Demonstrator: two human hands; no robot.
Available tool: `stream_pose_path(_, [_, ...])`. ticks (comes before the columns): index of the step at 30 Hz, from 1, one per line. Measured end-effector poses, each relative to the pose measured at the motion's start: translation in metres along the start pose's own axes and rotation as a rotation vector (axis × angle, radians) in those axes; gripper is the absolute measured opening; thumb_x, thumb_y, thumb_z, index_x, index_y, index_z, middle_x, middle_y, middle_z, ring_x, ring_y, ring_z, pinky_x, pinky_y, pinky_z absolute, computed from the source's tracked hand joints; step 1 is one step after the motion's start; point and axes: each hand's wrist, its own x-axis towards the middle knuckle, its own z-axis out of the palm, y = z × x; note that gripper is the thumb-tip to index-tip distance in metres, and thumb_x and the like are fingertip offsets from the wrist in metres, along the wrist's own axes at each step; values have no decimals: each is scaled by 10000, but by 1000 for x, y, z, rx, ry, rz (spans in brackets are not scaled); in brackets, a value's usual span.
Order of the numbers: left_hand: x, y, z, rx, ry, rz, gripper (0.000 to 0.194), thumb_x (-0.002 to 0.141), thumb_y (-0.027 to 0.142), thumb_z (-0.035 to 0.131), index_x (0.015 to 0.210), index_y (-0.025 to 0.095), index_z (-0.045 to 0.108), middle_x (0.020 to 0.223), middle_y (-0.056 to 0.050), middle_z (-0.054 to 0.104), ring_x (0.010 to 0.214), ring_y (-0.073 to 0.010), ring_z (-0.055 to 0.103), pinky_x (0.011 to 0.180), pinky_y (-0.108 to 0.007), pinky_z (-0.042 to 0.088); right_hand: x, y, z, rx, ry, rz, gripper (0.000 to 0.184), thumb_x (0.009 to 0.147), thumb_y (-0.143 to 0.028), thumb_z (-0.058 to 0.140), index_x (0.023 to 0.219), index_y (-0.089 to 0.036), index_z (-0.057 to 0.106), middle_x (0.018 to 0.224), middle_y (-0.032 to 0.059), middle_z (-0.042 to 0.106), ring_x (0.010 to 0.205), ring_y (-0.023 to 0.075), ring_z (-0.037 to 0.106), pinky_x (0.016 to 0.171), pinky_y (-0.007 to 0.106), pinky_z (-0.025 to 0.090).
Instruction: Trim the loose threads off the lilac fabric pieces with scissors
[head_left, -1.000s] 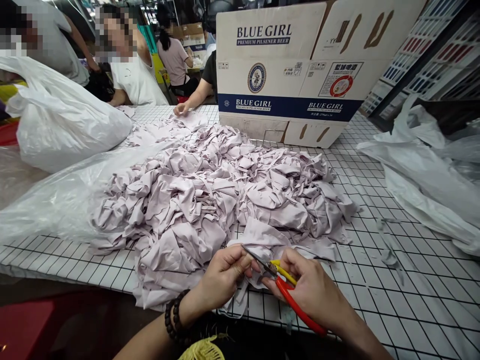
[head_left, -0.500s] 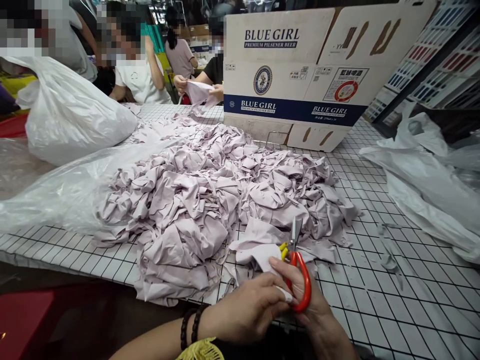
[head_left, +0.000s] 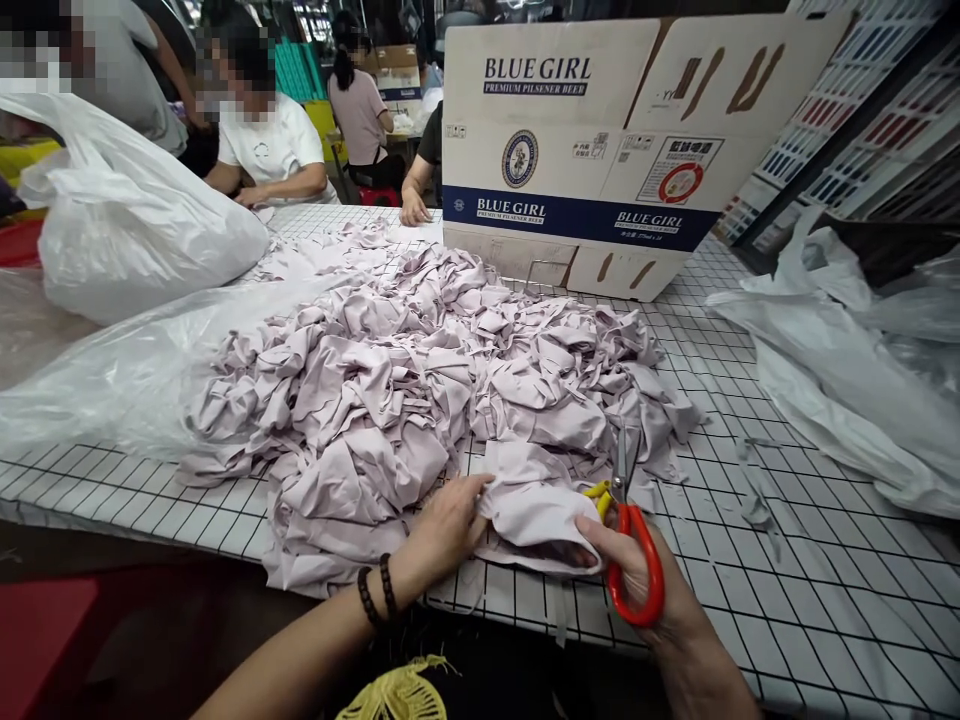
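Observation:
A pale lilac fabric piece point(head_left: 536, 500) is stretched between my two hands at the table's near side. My left hand point(head_left: 450, 520), with beaded bracelets on its wrist, pinches the piece's left edge. My right hand point(head_left: 637, 565) has the red-handled scissors point(head_left: 651, 570) hooked on it, blades pointing away from me, and its thumb presses on the fabric's right end. Some yellow shows at the scissors' pivot. Beyond my hands lies a large heap of lilac fabric pieces point(head_left: 375, 400). My right fingers are partly hidden by the cloth and handles.
A Blue Girl beer carton point(head_left: 555, 130) stands at the back of the grid-patterned table point(head_left: 750, 600). White plastic bags point(head_left: 150, 220) lie at the left, another plastic bag point(head_left: 825, 350) at the right. Small scraps point(head_left: 757, 510) lie on the right. Several people sit or stand across the table.
My hands have moved apart: the left went leftward, the right slightly rightward with the scissors, spreading the fabric piece. Across the table, a person's hand came down and the cloth it held is lowered.

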Motion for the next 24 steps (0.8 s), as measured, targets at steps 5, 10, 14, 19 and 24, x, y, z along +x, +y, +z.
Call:
stream_pose_path(5, [11, 16, -23, -247, -42, -97, 218, 801, 350, 661, 757, 144, 715, 711, -43, 714, 725, -196, 648, 710, -288, 525, -1, -17, -15, -47, 12, -54, 291, 640, -351, 806, 812, -220, 610, 613, -38, 570, 511, 136, 490, 522, 273, 446])
stream_pose_path(10, [16, 33, -47, -569, 182, -159, 386, 872, 525, 555, 893, 148, 629, 716, -18, 683, 561, -115, 611, 528, -206, 512, 2, -34, -26, -100, 39, -114, 258, 681, -344, 770, 877, -234, 643, 694, 4, 650, 646, 198, 607, 686, 326, 514])
stream_pose_path(14, [19, 42, -42, -923, 330, -244, 292, 971, 390, 448, 1076, 155, 586, 926, -69, 711, 710, -122, 689, 631, -218, 573, 7, -33, -24, -123, 75, -132, 275, 664, -344, 768, 871, -229, 627, 712, 6, 659, 641, 194, 612, 656, 324, 515])
stream_pose_path(19, [11, 32, -20, -1107, 393, -429, 172, 945, 215, 454, 1044, 168, 587, 982, -60, 713, 826, -137, 704, 770, -281, 595, 17, -17, -33, -158, 196, -230, 388, 587, -286, 814, 832, -246, 516, 592, -82, 578, 515, 107, 522, 512, 222, 434])
stream_pose_path(24, [-13, 12, -5, -1000, 308, -529, 49, 835, 174, 600, 847, 129, 617, 748, -23, 706, 596, -140, 669, 583, -252, 589, 23, -2, -60, -267, 301, -274, 434, 546, -287, 820, 827, -257, 491, 486, -111, 528, 386, 94, 448, 385, 198, 364])
